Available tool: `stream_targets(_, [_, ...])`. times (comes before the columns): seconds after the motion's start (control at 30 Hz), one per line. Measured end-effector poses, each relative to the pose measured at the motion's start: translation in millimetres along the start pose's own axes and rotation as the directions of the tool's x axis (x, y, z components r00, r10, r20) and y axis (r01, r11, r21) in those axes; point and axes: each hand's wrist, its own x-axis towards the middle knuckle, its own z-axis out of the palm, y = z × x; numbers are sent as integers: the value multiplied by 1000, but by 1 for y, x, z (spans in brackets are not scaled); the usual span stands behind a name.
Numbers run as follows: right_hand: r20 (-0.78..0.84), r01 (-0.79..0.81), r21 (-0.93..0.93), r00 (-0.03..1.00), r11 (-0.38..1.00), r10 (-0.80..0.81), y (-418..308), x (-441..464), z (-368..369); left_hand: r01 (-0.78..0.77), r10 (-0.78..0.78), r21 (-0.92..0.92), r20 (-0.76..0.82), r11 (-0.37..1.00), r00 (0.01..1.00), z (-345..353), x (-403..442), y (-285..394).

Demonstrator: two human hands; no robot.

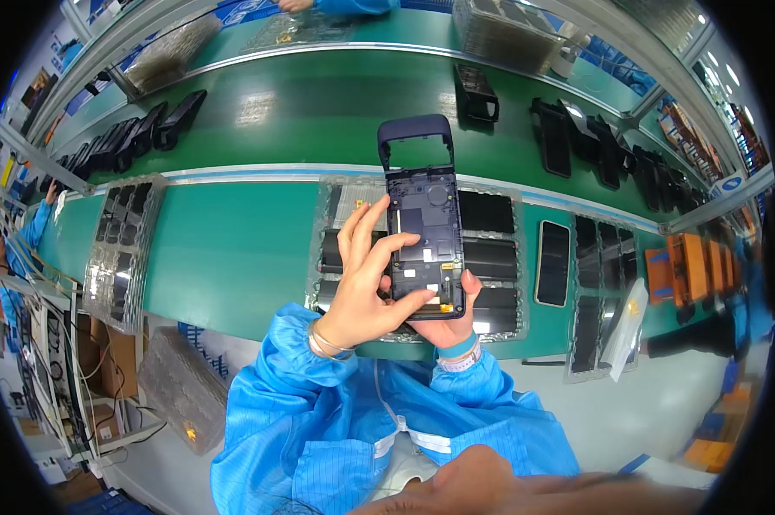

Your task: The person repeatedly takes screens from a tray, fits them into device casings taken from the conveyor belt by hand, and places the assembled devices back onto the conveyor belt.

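Note:
A dark payment terminal housing (422,219) stands tilted up in front of me, with a rectangular opening in its upper end and its inner side facing me. My right hand (448,328) grips its lower end from below, the thumb along the right edge and the other fingers hidden behind. Over the left side of the housing lies my left hand (370,279), fingers apart. Its index fingertip and thumb touch the inside, the thumb near a small yellow part (446,307) at the bottom. Behind the housing, a clear plastic tray (326,202) holds several dark panels.
A phone-like device (552,263) lies right of the tray, beside another tray of dark parts (587,322). A further tray (117,257) is at left. Terminals (568,142) line the green conveyor (310,112). Orange bins (692,266) stand at right. Another person's hand (296,4) shows at the top.

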Motion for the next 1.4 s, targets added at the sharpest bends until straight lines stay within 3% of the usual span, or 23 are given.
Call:
stream_targets(0.07, [-13,5,-58,1000,998,-6,1,-2,0,9,-8,10,-60,1000,998,5,0,-1])
stream_targets(0.17, [46,77,-190,997,979,-69,1,5,-1,-123,188,286,-211,950,959,12,-14,-1])
stream_targets(0.2, [-9,150,-339,987,929,-163,6,3,-3,-217,297,315,-232,924,926,15,-20,-1])
stream_targets(0.23, [-16,209,-410,972,888,-236,7,3,-2,-312,355,224,-189,923,915,13,-27,-2])
stream_targets(0.3, [-17,314,-541,923,780,-383,9,2,1,-249,255,87,-67,965,964,16,-32,5])
stream_targets(0.4, [55,417,-661,856,624,-513,10,7,3,90,-89,-113,9,990,996,16,-47,-4])
stream_targets(0.43, [69,428,-683,844,592,-531,10,8,7,259,-264,-252,11,933,964,14,-51,-7])
stream_targets(0.47, [26,444,-694,802,567,-597,11,11,16,321,-390,-555,-6,768,921,16,-49,-14])
stream_targets(0.5, [42,411,-721,830,558,-557,10,12,14,322,-506,-797,23,512,862,17,-45,-20])
stream_targets(0.57, [64,342,-775,880,532,-471,2,11,8,451,-585,-826,192,337,788,4,-32,-30])
stream_targets(0.7, [47,246,-777,941,580,-336,-8,22,2,476,-643,-865,277,156,714,2,3,-75])
stream_targets(0.77, [45,103,-975,960,196,-277,-6,32,-6,431,-607,-884,243,184,757,4,40,-108])
stream_targets(0.8, [174,152,-979,971,-138,-164,-6,38,-9,471,-708,-860,206,199,676,8,61,-125])
stream_targets(0.83, [260,225,-864,965,-450,-17,-3,43,-14,413,-706,-885,153,213,691,16,83,-142])
stream_targets(0.9, [220,179,-719,975,-671,24,15,50,-23,375,-712,-893,94,250,696,31,122,-175])
stream_targets(0.97, [176,105,-621,984,-776,-8,25,60,-24,430,-708,-862,127,268,695,36,151,-206])
stream_targets(1.0, [240,140,-565,971,-813,0,26,63,-19,463,-697,-846,164,265,699,37,162,-220])
stream_targets(1.07, [195,148,-562,980,-814,44,24,67,-22,581,-656,-768,296,268,694,41,179,-247])
stream_targets(1.17, [175,189,-525,978,-830,113,15,69,-23,674,-673,-377,158,635,723,27,184,-200])
stream_targets(1.2, [165,195,-529,978,-826,126,9,67,-11,409,-410,-72,7,910,912,37,185,-240])
stream_targets(1.23, [156,204,-533,978,-821,141,4,66,-4,369,-357,-122,111,921,928,23,181,-217])
stream_targets(1.3, [126,191,-523,981,-831,146,3,69,-6,304,-235,-219,293,927,927,-7,158,-165])
stream_targets(1.4, [88,164,-555,986,-816,139,8,73,-14,200,-44,-221,561,955,826,-37,116,-128])
